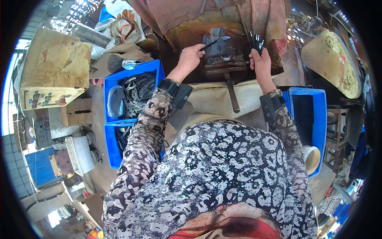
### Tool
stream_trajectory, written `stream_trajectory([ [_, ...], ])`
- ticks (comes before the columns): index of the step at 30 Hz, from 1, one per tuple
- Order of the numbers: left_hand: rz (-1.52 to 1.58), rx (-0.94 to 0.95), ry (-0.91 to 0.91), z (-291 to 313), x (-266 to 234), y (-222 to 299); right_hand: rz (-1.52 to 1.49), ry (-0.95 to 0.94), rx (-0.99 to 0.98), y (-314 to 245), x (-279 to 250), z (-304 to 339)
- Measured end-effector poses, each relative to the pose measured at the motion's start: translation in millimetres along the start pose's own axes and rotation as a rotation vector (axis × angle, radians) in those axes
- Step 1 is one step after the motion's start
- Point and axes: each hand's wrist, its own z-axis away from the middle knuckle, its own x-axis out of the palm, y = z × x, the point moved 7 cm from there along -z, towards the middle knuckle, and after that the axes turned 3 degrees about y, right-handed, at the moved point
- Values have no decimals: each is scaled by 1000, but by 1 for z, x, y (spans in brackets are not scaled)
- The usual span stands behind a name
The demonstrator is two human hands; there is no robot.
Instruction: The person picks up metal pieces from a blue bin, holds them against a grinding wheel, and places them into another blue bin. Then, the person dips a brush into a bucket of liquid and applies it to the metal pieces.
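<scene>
My left hand (190, 55) pinches one thin dark metal rod (209, 44) and holds its tip at the dark press fixture (223, 59) of the machine in front of me. My right hand (260, 59) grips a bundle of several similar dark rods (256, 41), fanned upward, just right of the fixture. A black band sits on each wrist. A metal lever (232, 92) sticks out from below the fixture toward me.
A blue crate (152, 65) of dark metal pieces stands at my left, with a second blue crate (111, 153) below it. Another blue crate (318, 119) sits at my right. A perforated cream panel (332, 63) lies far right, a worn box (53, 67) far left.
</scene>
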Motion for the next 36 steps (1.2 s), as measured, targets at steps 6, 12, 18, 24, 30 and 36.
stream_trajectory([
  [6, -258, 178, -164, -6, 31, 2, 115, 27, -26, 12, -4, 5],
  [12, -283, 294, -354, -3, 43, 4, 237, 52, -84, 17, -2, 1],
  [18, -417, 295, -372, 3, 35, 9, 379, 98, -142, 18, 1, -1],
  [24, -620, 308, -239, 27, 8, 51, 345, 99, -134, 17, 0, -1],
  [30, -514, 760, -285, 84, 36, 146, 410, 120, -133, 33, -11, -10],
  [36, -326, 917, -517, 102, 67, 152, 347, 120, -97, 24, -1, -5],
])
